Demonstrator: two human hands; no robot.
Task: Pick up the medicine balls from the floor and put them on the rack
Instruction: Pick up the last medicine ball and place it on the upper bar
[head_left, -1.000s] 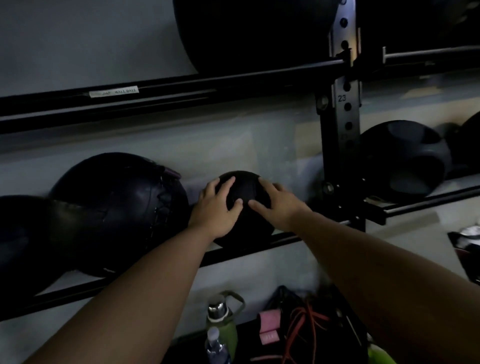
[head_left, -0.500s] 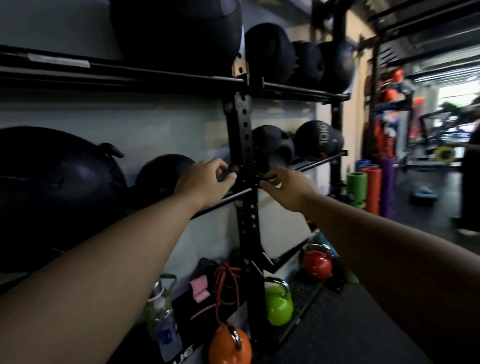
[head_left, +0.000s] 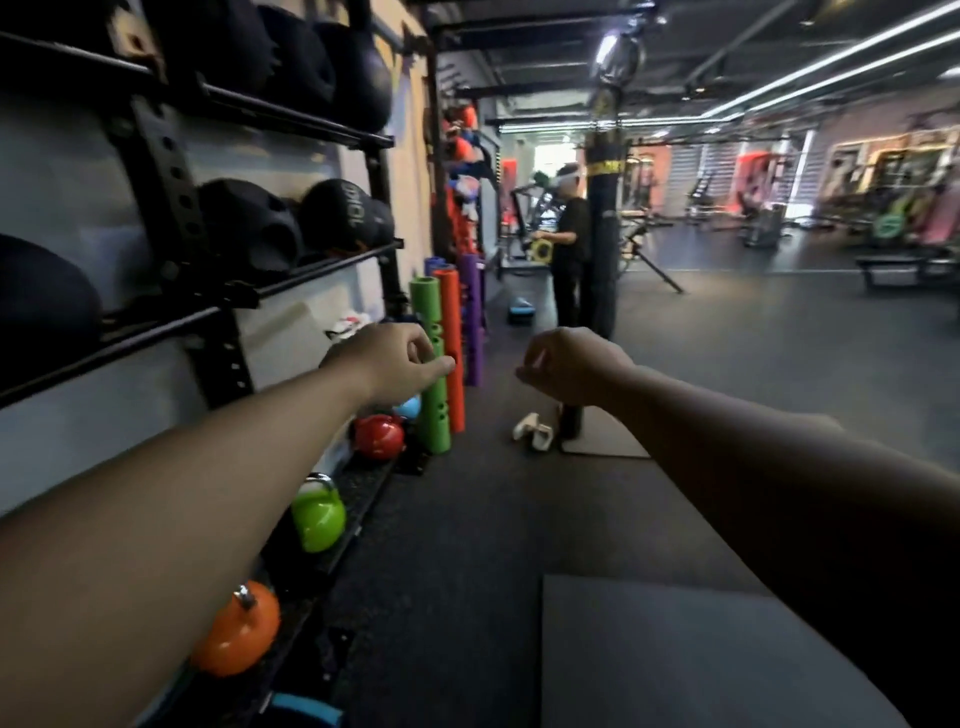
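The black wall rack (head_left: 171, 171) runs along the left. Dark medicine balls rest on its rails: one at the left edge (head_left: 36, 301), two on the middle rail (head_left: 249, 226) (head_left: 343, 210), and more on the top rail (head_left: 353, 78). My left hand (head_left: 395, 364) is held out in the air beside the rack, fingers loosely curled and holding nothing. My right hand (head_left: 571, 366) hovers level with it, fingers curled in, also holding nothing. No ball on the floor is in sight.
Orange (head_left: 236, 631), green (head_left: 318, 514) and red (head_left: 378, 435) kettlebells line the rack's foot. Green (head_left: 434, 364), orange and purple foam tubes stand upright. Grey mats (head_left: 701, 654) lie on the dark floor. A person (head_left: 569, 244) stands by a hanging punching bag (head_left: 605, 208).
Both hands came off the small ball set on the rack's middle rail and pulled back with nothing in them. My view swung right, from the rack to the gym floor.
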